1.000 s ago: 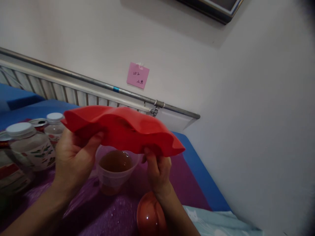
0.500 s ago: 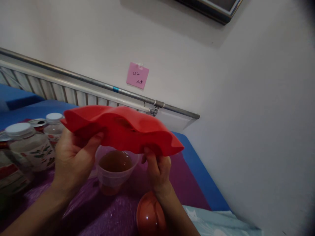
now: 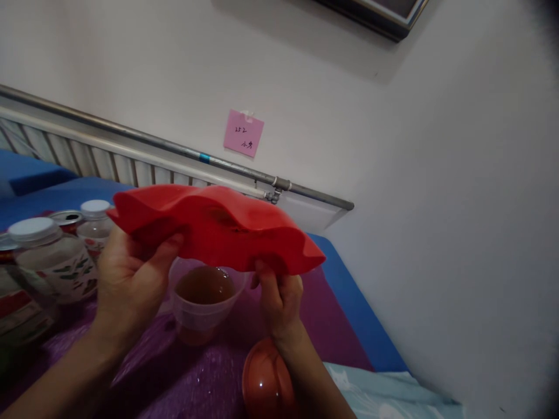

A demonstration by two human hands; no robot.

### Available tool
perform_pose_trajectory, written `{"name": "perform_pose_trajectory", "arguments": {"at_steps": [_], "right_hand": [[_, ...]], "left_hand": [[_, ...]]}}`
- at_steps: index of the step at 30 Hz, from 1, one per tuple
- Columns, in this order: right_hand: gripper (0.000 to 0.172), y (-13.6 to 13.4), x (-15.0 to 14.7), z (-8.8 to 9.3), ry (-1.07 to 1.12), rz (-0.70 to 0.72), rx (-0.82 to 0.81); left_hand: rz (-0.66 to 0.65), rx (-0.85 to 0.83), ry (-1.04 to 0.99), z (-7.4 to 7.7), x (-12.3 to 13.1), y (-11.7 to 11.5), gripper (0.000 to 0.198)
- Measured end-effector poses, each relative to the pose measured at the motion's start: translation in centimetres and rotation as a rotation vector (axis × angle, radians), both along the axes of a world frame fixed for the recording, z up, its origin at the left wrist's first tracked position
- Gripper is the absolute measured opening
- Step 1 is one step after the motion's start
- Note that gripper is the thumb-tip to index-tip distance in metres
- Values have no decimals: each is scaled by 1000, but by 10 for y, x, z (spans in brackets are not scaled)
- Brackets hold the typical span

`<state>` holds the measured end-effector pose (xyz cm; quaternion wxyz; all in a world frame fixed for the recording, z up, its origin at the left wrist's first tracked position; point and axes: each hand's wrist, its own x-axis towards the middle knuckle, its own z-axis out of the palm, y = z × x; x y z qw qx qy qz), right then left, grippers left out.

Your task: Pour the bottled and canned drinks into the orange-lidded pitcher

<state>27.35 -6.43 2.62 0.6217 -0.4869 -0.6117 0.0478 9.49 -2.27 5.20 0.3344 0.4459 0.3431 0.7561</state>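
Observation:
A red, wavy-edged flexible sheet spans the space between my hands, raised above the table. My left hand pinches its left part, thumb on the near side. The right part is gripped by my right hand, thumb against the near face. Behind and below the sheet's lower edge stands a clear plastic cup with brown liquid in it. An orange-red glossy rounded object lies under my right wrist, partly hidden by it.
Jars with white lids and open cans crowd the left side. A purple shiny cover lies over the blue surface. Light blue patterned cloth is at the lower right. Behind are a radiator and pipe.

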Motion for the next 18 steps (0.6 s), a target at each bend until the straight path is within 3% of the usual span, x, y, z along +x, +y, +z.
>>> {"name": "perform_pose_trajectory", "arguments": {"at_steps": [18], "right_hand": [[19, 0, 0, -1, 27, 11, -22]], "left_hand": [[4, -3, -10, 1, 1, 1, 48]]}}
